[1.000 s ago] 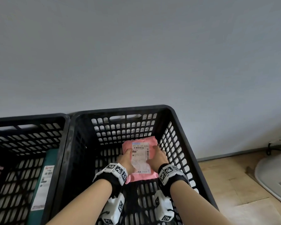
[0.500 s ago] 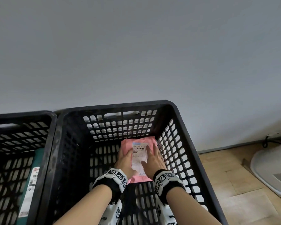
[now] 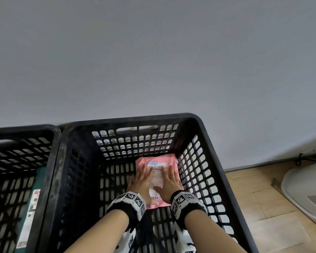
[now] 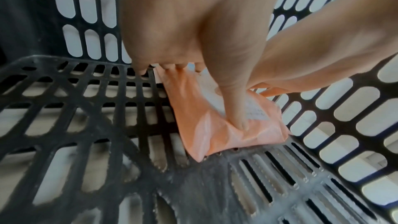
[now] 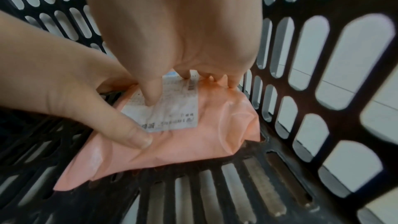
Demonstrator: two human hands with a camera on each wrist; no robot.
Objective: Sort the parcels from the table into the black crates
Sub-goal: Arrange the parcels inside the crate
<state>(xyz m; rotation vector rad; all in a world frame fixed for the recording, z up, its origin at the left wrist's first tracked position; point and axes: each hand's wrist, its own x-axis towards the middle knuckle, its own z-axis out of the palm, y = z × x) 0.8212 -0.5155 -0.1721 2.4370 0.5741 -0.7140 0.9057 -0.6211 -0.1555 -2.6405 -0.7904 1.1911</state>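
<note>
A pink parcel [image 3: 171,159] with a white label lies flat on the floor of the right black crate [image 3: 131,119], close to its right wall. My left hand [image 3: 141,181] and right hand [image 3: 171,183] lie side by side on top of it, fingers straight, pressing down. In the left wrist view, the left hand [image 4: 193,40] has its thumb on the parcel [image 4: 215,135]. In the right wrist view, the right hand [image 5: 183,31] has its thumb on the label [image 5: 172,111], while the left hand [image 5: 64,83] presses the parcel's [image 5: 193,142] near edge.
A second black crate [image 3: 22,127] stands against the left side and holds a teal parcel [image 3: 30,216] with a long label. A grey wall rises behind both crates. To the right is wooden floor [image 3: 263,198] with a white rounded object [image 3: 303,189].
The hands have gone from holding the pink parcel by its sides to lying flat on top of it. The parcel has come down onto the crate floor near the right wall.
</note>
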